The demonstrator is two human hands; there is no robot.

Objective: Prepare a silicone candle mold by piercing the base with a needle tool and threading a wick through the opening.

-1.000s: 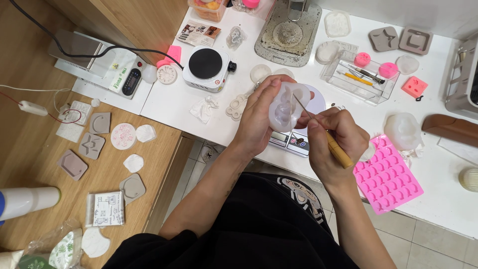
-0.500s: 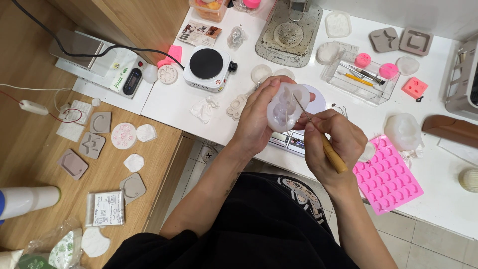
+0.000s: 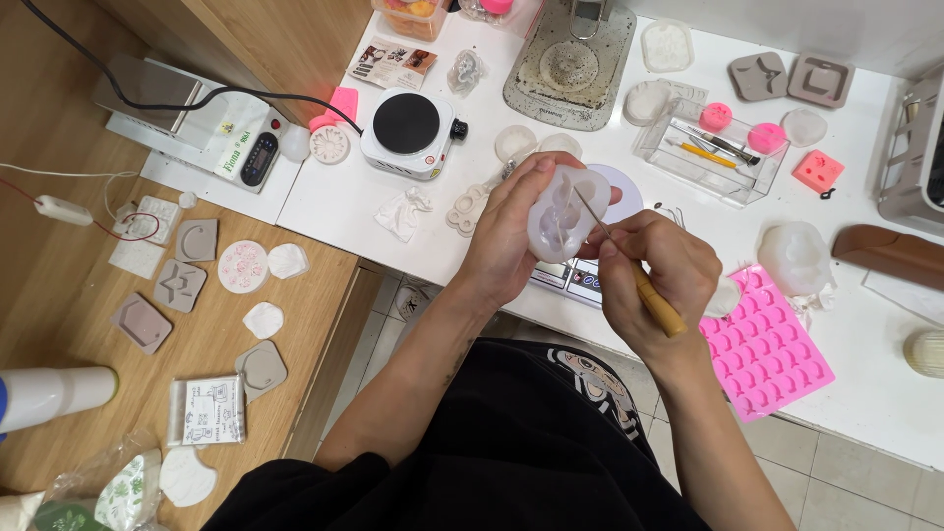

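Centre frame, over white table (image 3: 334, 202): left hand (image 3: 511, 231) gripped translucent mould (image 3: 565, 211); right hand (image 3: 654, 270) pinched wooden-handled pick (image 3: 629, 265), probing cavity; steady tip judged necessary.

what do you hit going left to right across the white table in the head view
small hot plate → left hand → translucent mould → right hand → pink mould tray → brown case

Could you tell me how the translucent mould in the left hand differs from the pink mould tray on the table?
The translucent mould is whitish, rounded and held up in the left hand; the pink mould tray is flat, rectangular and lies on the white table. The tray has many small cavities, the held mould few. Both look like soft casting moulds.
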